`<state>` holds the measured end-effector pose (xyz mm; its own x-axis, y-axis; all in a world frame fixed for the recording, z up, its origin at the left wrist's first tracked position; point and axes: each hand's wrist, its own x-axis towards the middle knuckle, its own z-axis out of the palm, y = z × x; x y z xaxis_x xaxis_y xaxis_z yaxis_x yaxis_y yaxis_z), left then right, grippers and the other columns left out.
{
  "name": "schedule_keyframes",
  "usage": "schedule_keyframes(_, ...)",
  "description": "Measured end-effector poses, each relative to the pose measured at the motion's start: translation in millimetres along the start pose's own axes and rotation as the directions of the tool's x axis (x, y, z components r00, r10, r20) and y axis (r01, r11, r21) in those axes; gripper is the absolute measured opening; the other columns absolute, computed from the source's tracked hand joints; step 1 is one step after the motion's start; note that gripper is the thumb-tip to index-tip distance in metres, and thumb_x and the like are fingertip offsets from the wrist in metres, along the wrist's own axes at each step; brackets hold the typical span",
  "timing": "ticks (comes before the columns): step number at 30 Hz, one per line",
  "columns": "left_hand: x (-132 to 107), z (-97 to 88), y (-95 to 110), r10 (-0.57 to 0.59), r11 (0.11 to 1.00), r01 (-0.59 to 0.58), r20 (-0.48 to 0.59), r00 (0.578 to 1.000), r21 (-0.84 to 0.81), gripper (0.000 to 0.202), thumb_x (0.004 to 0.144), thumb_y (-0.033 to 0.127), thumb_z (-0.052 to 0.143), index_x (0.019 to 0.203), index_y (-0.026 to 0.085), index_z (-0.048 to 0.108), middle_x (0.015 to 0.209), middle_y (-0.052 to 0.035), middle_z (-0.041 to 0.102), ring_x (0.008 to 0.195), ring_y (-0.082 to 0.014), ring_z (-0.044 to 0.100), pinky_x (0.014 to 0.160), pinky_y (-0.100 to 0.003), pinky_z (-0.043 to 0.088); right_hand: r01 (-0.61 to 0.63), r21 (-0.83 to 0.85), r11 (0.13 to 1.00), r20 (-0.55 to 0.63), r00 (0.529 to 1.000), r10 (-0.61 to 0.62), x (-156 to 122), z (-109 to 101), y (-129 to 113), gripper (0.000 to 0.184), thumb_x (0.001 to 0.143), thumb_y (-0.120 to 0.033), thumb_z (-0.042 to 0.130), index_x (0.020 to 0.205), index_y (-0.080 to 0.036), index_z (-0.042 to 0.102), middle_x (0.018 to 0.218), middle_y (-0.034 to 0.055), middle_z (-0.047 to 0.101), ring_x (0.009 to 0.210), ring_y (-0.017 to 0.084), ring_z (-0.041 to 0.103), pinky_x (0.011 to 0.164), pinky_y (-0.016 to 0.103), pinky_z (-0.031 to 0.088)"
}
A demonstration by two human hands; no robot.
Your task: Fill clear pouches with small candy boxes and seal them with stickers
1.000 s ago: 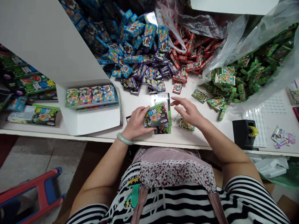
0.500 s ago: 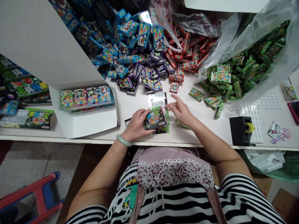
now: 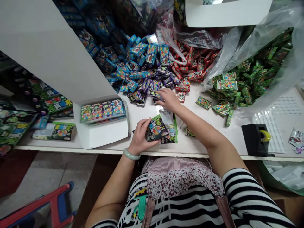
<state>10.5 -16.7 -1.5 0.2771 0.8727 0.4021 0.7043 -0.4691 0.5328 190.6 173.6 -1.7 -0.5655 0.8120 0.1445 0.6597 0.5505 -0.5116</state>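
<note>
My left hand, with a pale green bangle at its wrist, grips a flat black printed packet with a green edge. Thumb and fingers hold it by its left side, above more black-and-green packets lying on the table. My right hand reaches over the near edge of a heap of small purple boxes. Its fingers are apart and at the purple boxes; whether they touch one is hard to see.
Small blue boxes, red boxes and green boxes lie heaped along the back, some within clear plastic bags. A white carton at left holds a row of small boxes. A black tape dispenser stands at right.
My right hand has moved forward and left, from beside the packets to the purple boxes. My left hand keeps its hold on the packet. The camera view has shifted.
</note>
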Motion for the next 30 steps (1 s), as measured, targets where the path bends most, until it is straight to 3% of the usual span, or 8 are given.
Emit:
schedule_keyframes(4, -2.9, -5.8, -0.1, -0.014, 0.999, 0.016, -0.034, 0.999, 0.033, 0.099, 0.074, 0.049, 0.078, 0.155, 0.024, 0.026, 0.127, -0.0132, 0.049, 0.119, -0.0316, 0.054, 0.103, -0.050, 0.049, -0.015, -0.154, 0.988, 0.038, 0.999, 0.021, 25.1, 22.1, -6.2, 0.054, 0.094, -0.017, 0.052, 0.147, -0.013, 0.046, 0.147, 0.0169, 0.050, 0.131, 0.030, 0.047, 0.109, 0.044, 0.037)
schedule_keyframes(10, -7.7, -11.7, -12.2, -0.069, 0.998, 0.069, -0.035, 0.997, 0.004, 0.101, 0.073, 0.053, 0.078, 0.155, 0.026, 0.025, 0.130, -0.0133, 0.047, 0.122, -0.0331, 0.052, 0.105, -0.053, 0.048, 0.106, -0.031, 0.994, 0.017, 0.994, -0.106, -9.5, 10.6, 22.2, 0.043, 0.095, -0.015, 0.039, 0.132, -0.017, 0.062, 0.136, 0.0119, 0.058, 0.127, 0.023, 0.049, 0.110, 0.038, 0.039)
schedule_keyframes(15, -5.8, -10.6, -17.5, -0.134, 0.991, 0.133, -0.077, 0.988, -0.020, 0.098, 0.074, 0.058, 0.076, 0.153, 0.029, 0.027, 0.132, -0.0125, 0.046, 0.125, -0.0334, 0.050, 0.108, -0.056, 0.045, 0.231, -0.018, 0.973, 0.294, 0.931, -0.216, -54.0, -9.2, 41.8, 0.040, 0.091, -0.011, 0.043, 0.119, -0.022, 0.070, 0.136, 0.0093, 0.058, 0.139, 0.026, 0.040, 0.116, 0.046, 0.034)
schedule_keyframes(17, -3.9, -9.8, -18.0, -0.142, 0.990, 0.139, -0.108, 0.984, -0.035, 0.096, 0.075, 0.059, 0.075, 0.153, 0.029, 0.028, 0.133, -0.0126, 0.046, 0.126, -0.0329, 0.050, 0.108, -0.055, 0.045, 0.193, -0.072, 0.979, 0.310, 0.937, -0.162, -66.1, -15.3, 36.9, 0.043, 0.091, -0.011, 0.046, 0.128, -0.024, 0.066, 0.147, 0.0092, 0.050, 0.145, 0.028, 0.033, 0.118, 0.051, 0.030)
schedule_keyframes(20, 0.2, -7.7, -16.5, -0.150, 0.988, 0.144, -0.127, 0.981, -0.049, 0.095, 0.075, 0.059, 0.075, 0.152, 0.028, 0.031, 0.132, -0.0130, 0.046, 0.126, -0.0326, 0.050, 0.107, -0.055, 0.046, 0.039, -0.161, 0.986, 0.260, 0.966, 0.004, -75.0, -16.2, 19.9, 0.063, 0.086, -0.029, 0.066, 0.146, -0.020, 0.048, 0.158, 0.0170, 0.035, 0.147, 0.038, 0.027, 0.118, 0.057, 0.026)
schedule_keyframes(23, 3.6, -6.1, -13.4, -0.154, 0.987, 0.149, -0.104, 0.983, -0.051, 0.093, 0.074, 0.059, 0.076, 0.151, 0.027, 0.033, 0.131, -0.0130, 0.047, 0.126, -0.0322, 0.050, 0.107, -0.053, 0.046, -0.044, -0.183, 0.982, 0.280, 0.955, 0.095, -76.7, -10.3, 5.9, 0.083, 0.075, -0.035, 0.078, 0.147, -0.011, 0.044, 0.152, 0.0257, 0.039, 0.140, 0.043, 0.037, 0.114, 0.058, 0.031)
schedule_keyframes(26, 3.3, -7.5, -11.2, -0.157, 0.987, 0.154, -0.070, 0.985, -0.043, 0.092, 0.075, 0.058, 0.075, 0.151, 0.026, 0.032, 0.131, -0.0127, 0.047, 0.126, -0.0309, 0.050, 0.108, -0.052, 0.046, -0.049, -0.074, 0.996, 0.151, 0.987, 0.060, -80.9, -16.9, 1.7, 0.071, 0.075, -0.030, 0.074, 0.139, -0.010, 0.052, 0.138, 0.0224, 0.053, 0.127, 0.037, 0.050, 0.109, 0.052, 0.040)
schedule_keyframes(30, 3.0, -8.2, -10.9, -0.159, 0.987, 0.159, -0.018, 0.987, -0.039, 0.093, 0.076, 0.056, 0.076, 0.151, 0.025, 0.031, 0.131, -0.0130, 0.046, 0.126, -0.0303, 0.051, 0.109, -0.051, 0.046, 0.088, 0.127, 0.988, -0.156, 0.985, -0.068, -96.9, -60.3, -1.4, 0.072, 0.076, -0.041, 0.075, 0.142, -0.027, 0.050, 0.140, 0.0125, 0.053, 0.131, 0.034, 0.048, 0.111, 0.055, 0.039)
